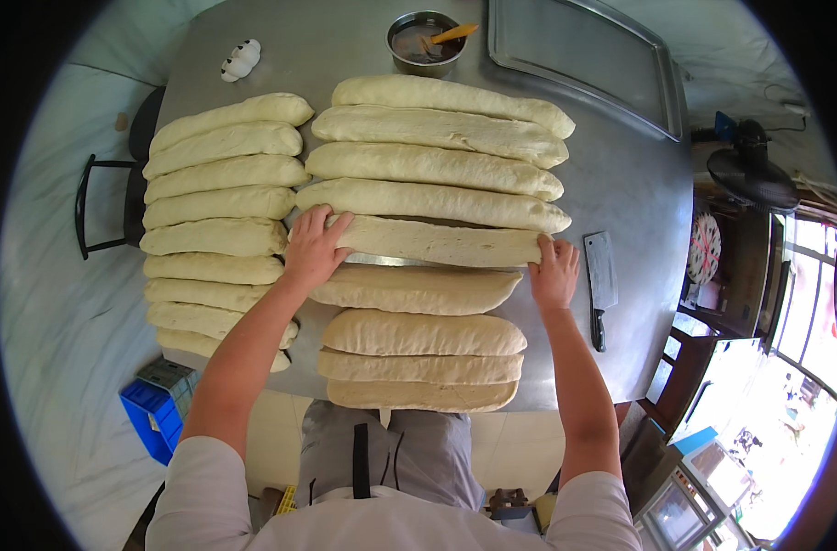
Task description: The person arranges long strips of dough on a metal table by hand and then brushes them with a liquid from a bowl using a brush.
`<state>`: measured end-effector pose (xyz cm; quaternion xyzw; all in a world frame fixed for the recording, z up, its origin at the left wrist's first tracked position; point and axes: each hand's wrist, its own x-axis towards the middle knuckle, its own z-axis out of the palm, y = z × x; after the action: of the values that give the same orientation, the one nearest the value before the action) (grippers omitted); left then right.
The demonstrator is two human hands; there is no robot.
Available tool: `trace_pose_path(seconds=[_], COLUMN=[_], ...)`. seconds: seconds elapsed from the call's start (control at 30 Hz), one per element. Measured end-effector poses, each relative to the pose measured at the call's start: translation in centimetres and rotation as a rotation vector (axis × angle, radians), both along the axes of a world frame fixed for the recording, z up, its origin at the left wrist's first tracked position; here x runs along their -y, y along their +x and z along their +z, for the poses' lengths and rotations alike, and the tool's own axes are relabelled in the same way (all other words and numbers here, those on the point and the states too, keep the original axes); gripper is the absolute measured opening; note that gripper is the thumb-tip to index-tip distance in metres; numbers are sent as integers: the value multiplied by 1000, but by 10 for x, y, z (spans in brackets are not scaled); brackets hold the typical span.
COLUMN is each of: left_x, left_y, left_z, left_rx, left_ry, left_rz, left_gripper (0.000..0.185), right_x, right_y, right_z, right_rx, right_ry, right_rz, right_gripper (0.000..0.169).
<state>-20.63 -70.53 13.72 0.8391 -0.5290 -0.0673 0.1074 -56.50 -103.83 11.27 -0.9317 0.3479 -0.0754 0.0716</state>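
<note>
A long dough roll (436, 240) stretches between my two hands, just below several similar rolls in the middle group. My left hand (315, 244) grips its left end, and my right hand (555, 272) pinches its right end. Metal shows in the narrow gap under the roll. Closer to me lies a shorter, tapered dough roll (418, 288), then three plump dough pieces (422, 334) side by side at the table's near edge. A cleaver (602, 272) with a black handle rests to the right of my right hand. Another column of dough rolls (215, 237) lies to the left.
The metal table (632, 186) carries a metal bowl (425, 65) of dark liquid with a yellow-handled brush (454, 33) in it. A large metal tray (584, 58) lies at the far right, a white ornament (241, 60) at the far left. A black chair (108, 203) stands left.
</note>
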Motion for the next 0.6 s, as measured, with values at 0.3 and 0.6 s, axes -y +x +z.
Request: trace_pose_path(seconds=[0.3,0.6], left_x=[-81,-50], left_y=[-59,-19], left_z=[8,-4], left_rx=[-34,-233], left_ry=[7,208], left_rz=[-248,-95], left_gripper=[80,77], right_x=[-89,-75], right_y=[3,43], right_z=[18,47], right_rx=[-30,-332], right_ry=[274,581], right_rz=[505,274], right_gripper=[74,72])
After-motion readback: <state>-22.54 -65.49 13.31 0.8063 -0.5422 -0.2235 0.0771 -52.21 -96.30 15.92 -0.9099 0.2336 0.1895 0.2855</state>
